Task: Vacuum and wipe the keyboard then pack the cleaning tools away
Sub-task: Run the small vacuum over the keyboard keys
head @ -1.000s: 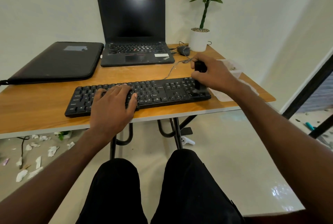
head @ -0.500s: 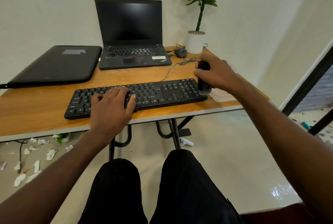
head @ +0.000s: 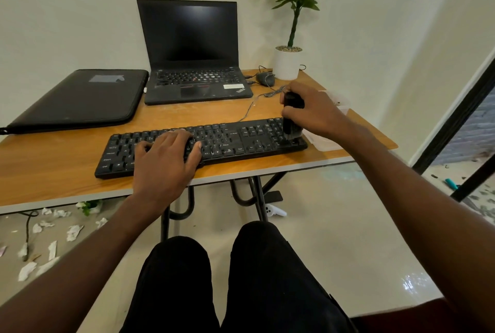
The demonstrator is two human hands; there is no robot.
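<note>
1. Two hands over the black keyboard (head: 203,145), which lies near the front edge of the wooden surface (head: 53,166).
2. Left hand (head: 163,164): palm down, fingers spread flat on the left-centre keys; grip apart, holding nothing.
3. Right hand (head: 313,110): grip clamped round a small black handheld vacuum (head: 290,118), held upright, its lower end on the keys at the keyboard's right end.
4. Clear plastic container (head: 324,140) just right of the keyboard, partly hidden by the right wrist.
5. Behind: open laptop (head: 192,54), screen dark; black sleeve (head: 80,99) to its left; wired mouse (head: 265,78); potted plant (head: 289,62) at far right corner.
</note>
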